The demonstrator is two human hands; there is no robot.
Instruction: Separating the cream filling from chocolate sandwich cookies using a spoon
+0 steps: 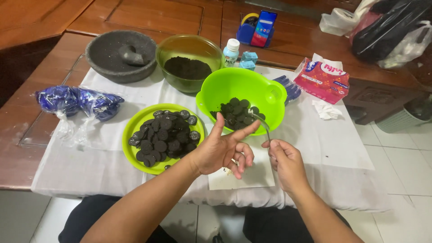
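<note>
My left hand (222, 150) hovers palm-up over a white paper sheet (252, 177), fingers spread, holding nothing that I can see. My right hand (284, 159) grips a thin metal spoon (263, 123), whose tip reaches over the rim of a bright green bowl (270, 92) holding dark round biscuit halves (236, 112). To the left, a green plate (135, 121) carries a heap of several dark round biscuits (164, 135).
A stone mortar with pestle (121, 54) and an olive glass bowl of dark crumbs (186, 67) stand behind. Blue wrappers (78, 101) lie at left. A small bottle (231, 51), tissue pack (321, 78), phone in a holder (262, 29) and bags (387, 31) sit at the back right.
</note>
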